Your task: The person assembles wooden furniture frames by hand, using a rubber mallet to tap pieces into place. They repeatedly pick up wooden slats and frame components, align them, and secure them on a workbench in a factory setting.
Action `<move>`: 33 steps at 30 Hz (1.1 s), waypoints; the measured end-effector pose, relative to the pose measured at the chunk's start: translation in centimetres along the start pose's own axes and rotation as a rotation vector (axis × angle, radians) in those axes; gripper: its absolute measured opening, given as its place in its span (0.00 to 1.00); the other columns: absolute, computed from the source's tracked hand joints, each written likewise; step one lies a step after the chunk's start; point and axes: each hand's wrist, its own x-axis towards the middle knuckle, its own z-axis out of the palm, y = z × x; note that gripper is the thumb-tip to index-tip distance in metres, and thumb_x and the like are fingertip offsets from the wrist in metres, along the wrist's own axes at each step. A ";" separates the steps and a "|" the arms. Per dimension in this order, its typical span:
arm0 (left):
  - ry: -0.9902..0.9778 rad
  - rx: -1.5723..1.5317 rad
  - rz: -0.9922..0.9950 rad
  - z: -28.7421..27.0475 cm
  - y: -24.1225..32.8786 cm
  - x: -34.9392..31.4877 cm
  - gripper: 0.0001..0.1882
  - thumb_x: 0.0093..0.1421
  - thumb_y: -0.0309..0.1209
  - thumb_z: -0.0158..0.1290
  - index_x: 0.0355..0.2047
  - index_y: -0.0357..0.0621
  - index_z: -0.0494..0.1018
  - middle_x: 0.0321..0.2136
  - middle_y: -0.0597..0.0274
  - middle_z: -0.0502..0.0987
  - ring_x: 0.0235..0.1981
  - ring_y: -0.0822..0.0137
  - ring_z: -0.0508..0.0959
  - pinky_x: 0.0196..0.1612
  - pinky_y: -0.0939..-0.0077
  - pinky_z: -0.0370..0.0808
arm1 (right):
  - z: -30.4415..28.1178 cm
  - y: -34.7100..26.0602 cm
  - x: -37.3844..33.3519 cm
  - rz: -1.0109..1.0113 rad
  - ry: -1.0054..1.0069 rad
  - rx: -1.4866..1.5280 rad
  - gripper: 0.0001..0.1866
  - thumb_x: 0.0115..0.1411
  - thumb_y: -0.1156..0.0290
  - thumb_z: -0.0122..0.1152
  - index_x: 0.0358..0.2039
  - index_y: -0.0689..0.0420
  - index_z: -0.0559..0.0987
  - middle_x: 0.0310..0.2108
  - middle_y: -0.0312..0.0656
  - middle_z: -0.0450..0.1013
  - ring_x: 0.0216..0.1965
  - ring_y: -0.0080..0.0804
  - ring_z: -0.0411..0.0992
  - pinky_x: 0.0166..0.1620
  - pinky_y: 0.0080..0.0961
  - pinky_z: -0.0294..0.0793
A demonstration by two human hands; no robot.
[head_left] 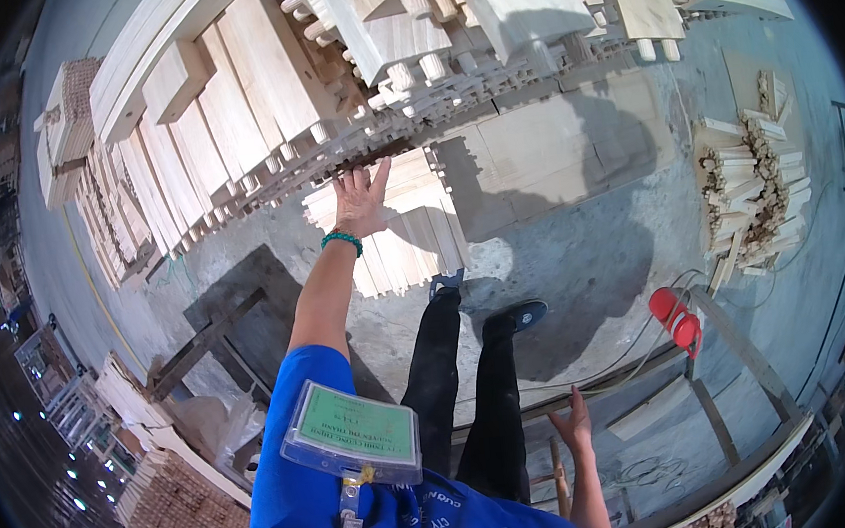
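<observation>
My left hand (360, 201), with a green bead bracelet at its wrist, reaches forward over a low stack of pale wooden slats (406, 240). Its fingers are spread, and no object shows in its grasp. Whether the palm presses on the slats I cannot tell. Just beyond the fingertips stands a big pile of wooden boards (240, 90), several with round dowels (432, 68) sticking out of their ends. Down at the lower right my right hand (576, 426) hangs beside my body, empty, thumb apart from the fingers.
A red container (676, 319) sits by a wooden frame (748, 367) at the right. Bundled wooden sticks (754, 188) lie on the floor farther right. Cardboard (562, 149) lies beside the slats. More stacked sticks (179, 507) stand at lower left. A cable crosses near the container.
</observation>
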 end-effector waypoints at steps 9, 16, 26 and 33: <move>-0.117 -0.245 -0.013 0.4 0.2 -1.3 0.71 0.32 0.43 0.69 0.69 0.60 0.31 0.55 0.39 0.57 0.59 0.43 0.59 0.58 0.42 0.57 | 2.5 -5.8 1.4 0.018 -0.012 0.295 0.45 0.48 0.68 0.69 0.64 0.60 0.57 0.51 0.57 0.70 0.54 0.50 0.68 0.56 0.40 0.67; -0.519 -1.299 0.291 0.1 5.4 -4.6 0.59 0.45 0.43 0.62 0.68 0.36 0.37 0.63 0.44 0.56 0.66 0.56 0.56 0.64 0.61 0.61 | 2.2 -20.1 9.3 -0.066 -0.322 1.190 0.52 0.52 0.57 0.68 0.69 0.55 0.46 0.66 0.60 0.50 0.66 0.47 0.53 0.65 0.40 0.53; -1.003 -1.532 0.417 -9.4 20.1 -22.4 0.37 0.55 0.35 0.58 0.61 0.32 0.58 0.55 0.54 0.69 0.55 0.64 0.70 0.58 0.69 0.67 | -8.6 -15.8 -3.2 -0.375 0.066 1.503 0.59 0.46 0.50 0.69 0.67 0.60 0.42 0.65 0.48 0.48 0.68 0.37 0.45 0.68 0.34 0.45; -0.772 -1.127 0.834 -16.6 32.9 -35.6 0.36 0.62 0.38 0.54 0.63 0.35 0.51 0.56 0.52 0.65 0.56 0.64 0.67 0.58 0.68 0.63 | -11.6 -8.5 -18.3 -0.423 0.486 1.687 0.57 0.46 0.60 0.69 0.67 0.60 0.43 0.63 0.49 0.52 0.65 0.36 0.49 0.66 0.33 0.49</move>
